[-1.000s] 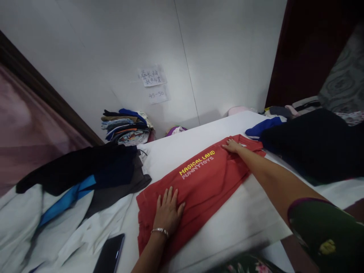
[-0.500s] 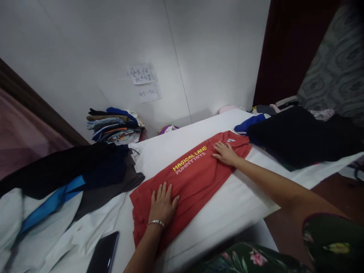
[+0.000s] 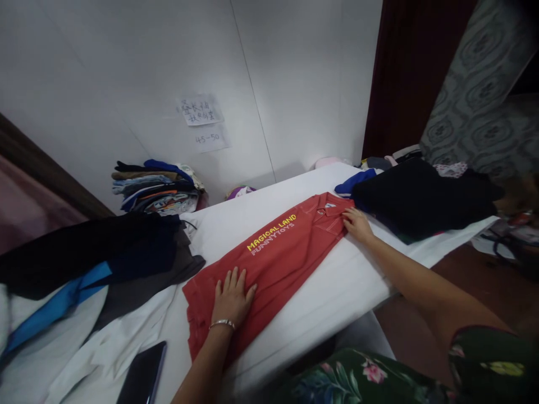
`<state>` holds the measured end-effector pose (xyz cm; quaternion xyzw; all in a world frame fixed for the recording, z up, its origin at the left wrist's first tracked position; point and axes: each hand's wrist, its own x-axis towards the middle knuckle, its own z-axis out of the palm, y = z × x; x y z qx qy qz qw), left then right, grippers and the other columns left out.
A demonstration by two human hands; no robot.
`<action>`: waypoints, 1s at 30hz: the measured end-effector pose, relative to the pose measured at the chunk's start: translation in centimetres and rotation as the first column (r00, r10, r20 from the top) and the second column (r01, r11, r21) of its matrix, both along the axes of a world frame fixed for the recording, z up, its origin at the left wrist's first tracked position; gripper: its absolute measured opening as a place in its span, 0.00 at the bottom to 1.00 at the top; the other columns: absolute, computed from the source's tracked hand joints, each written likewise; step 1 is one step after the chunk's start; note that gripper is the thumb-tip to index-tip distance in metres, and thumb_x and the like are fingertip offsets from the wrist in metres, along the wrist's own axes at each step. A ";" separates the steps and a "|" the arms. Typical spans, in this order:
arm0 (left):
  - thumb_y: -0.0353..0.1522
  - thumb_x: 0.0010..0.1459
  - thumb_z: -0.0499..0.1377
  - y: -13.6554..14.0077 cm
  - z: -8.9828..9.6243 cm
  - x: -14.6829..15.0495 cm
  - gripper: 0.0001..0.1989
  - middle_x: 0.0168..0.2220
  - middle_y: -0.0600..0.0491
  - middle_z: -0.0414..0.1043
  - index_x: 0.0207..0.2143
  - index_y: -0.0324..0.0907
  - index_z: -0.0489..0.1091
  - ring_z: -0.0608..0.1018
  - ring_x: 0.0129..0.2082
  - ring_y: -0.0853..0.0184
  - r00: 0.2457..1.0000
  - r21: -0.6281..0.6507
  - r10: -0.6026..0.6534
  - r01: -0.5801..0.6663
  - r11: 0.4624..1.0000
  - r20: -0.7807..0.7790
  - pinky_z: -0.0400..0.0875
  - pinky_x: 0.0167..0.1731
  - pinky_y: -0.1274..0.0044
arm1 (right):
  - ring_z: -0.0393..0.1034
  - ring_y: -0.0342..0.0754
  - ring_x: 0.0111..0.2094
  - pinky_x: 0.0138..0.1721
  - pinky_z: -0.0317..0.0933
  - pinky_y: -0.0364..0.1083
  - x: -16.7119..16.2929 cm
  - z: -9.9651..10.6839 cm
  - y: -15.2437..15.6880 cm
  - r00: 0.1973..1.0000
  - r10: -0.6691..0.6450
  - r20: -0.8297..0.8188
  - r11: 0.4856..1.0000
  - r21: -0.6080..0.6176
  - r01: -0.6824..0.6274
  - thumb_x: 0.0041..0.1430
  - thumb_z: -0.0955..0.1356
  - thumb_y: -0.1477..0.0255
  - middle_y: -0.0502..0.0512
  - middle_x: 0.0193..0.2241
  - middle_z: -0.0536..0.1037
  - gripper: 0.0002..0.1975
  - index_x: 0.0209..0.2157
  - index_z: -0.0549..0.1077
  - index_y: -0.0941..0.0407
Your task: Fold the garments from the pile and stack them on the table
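Note:
A red shirt [image 3: 278, 269] with a collar and the yellow words "MAGICAL LAND" lies spread out at a slant, its collar toward the far right. My left hand [image 3: 231, 297], a bracelet at its wrist, rests flat on the lower part of the shirt with the fingers stretched out. At the collar end, my right hand [image 3: 357, 225] has its fingers bent over the shirt's near shoulder edge and closed on the cloth. Part of that edge is hidden under the fingers.
The shirt lies on a white table [image 3: 324, 297]. Dark clothes [image 3: 421, 199] are piled at right, and black and grey garments [image 3: 143, 252] at left. Near the front left lies a phone [image 3: 143, 373]. A folded clothes stack [image 3: 158, 188] stands by the wall beneath paper notes [image 3: 202, 109].
My right hand has slid from the shirt's chest to its shoulder edge beside the collar, and its fingers have bent. My left hand stays flat on the shirt. The view has turned slightly right.

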<state>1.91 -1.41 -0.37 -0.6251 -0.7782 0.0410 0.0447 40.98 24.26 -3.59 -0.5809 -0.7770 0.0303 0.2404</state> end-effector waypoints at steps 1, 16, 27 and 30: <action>0.45 0.64 0.45 0.0 0.0 0.0 0.31 0.67 0.43 0.49 0.64 0.38 0.57 0.54 0.66 0.54 1.000 0.000 0.000 0.000 1.000 0.001 0.48 0.62 0.57 | 0.52 0.53 0.64 0.63 0.47 0.55 0.6 -0.2 -0.1 0.999 -0.007 0.037 1.000 -0.021 0.008 0.63 0.57 0.68 0.58 0.61 0.64 0.23 0.55 0.70 0.58; 0.42 0.64 0.49 -1.4 0.8 0.9 0.26 0.64 0.45 0.58 0.59 0.39 0.64 0.60 0.64 0.57 0.992 0.083 0.009 -0.019 0.996 0.126 0.52 0.62 0.62 | 0.51 0.57 0.64 0.59 0.49 0.60 -2.9 -0.3 -2.3 0.958 0.266 0.106 0.964 -0.021 -0.265 0.64 0.58 0.61 0.60 0.61 0.63 0.24 0.57 0.67 0.54; 0.37 0.59 0.57 -9.2 0.6 -1.2 0.25 0.61 0.39 0.62 0.56 0.35 0.65 0.64 0.61 0.56 0.818 0.264 0.314 -0.477 0.838 0.482 0.59 0.58 0.67 | 0.55 0.60 0.62 0.58 0.50 0.63 -3.1 -3.8 -1.5 0.927 0.360 0.106 0.933 -0.010 -0.361 0.60 0.55 0.55 0.65 0.59 0.65 0.29 0.54 0.70 0.55; 0.40 0.60 0.55 -9.9 0.9 -2.3 0.24 0.54 0.39 0.70 0.55 0.36 0.66 0.72 0.53 0.57 0.668 0.207 0.381 -0.627 0.751 0.640 0.64 0.52 0.69 | 0.53 0.59 0.63 0.58 0.50 0.64 -4.8 -2.7 -2.7 0.885 0.463 0.049 0.879 0.103 -0.466 0.60 0.55 0.54 0.63 0.60 0.65 0.28 0.52 0.71 0.52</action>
